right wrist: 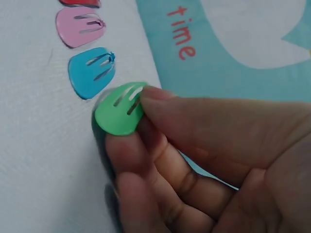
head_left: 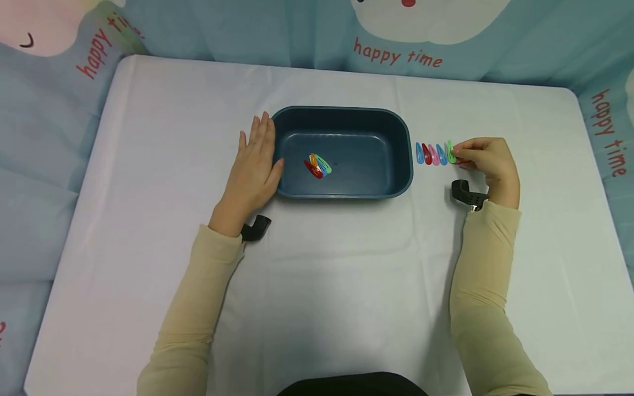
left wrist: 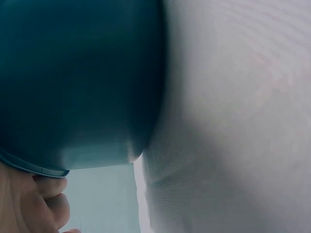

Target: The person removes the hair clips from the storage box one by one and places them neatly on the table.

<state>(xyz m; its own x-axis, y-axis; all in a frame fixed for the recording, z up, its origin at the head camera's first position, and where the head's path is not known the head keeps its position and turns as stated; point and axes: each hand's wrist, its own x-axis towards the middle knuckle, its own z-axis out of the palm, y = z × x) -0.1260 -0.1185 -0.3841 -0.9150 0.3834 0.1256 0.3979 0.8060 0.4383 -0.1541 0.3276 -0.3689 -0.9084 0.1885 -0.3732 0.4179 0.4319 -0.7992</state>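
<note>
My right hand point(head_left: 487, 159) pinches a green snap hair clip point(right wrist: 119, 111) between thumb and fingers, at the right end of a short row. That row on the white cloth holds a blue clip point(right wrist: 91, 73), a pink clip point(right wrist: 80, 27), a red clip point(head_left: 426, 154) and another blue one point(head_left: 419, 153). Something red shows beneath my right fingers, partly hidden. With fingers straight, my left hand point(head_left: 252, 170) lies along the left wall of a dark blue rectangular basin point(head_left: 366, 173). Inside, left of its middle, several clips lie bunched: red point(head_left: 312, 169), orange, green and blue.
The basin stands on a table point(head_left: 342, 286) covered in white cloth. A light blue curtain point(head_left: 307, 33) with "happy time" lettering borders the table's back and sides. Black wrist mounts point(head_left: 256, 228) sit by both sleeves. A dark rounded shape point(head_left: 354, 385) shows at the bottom edge.
</note>
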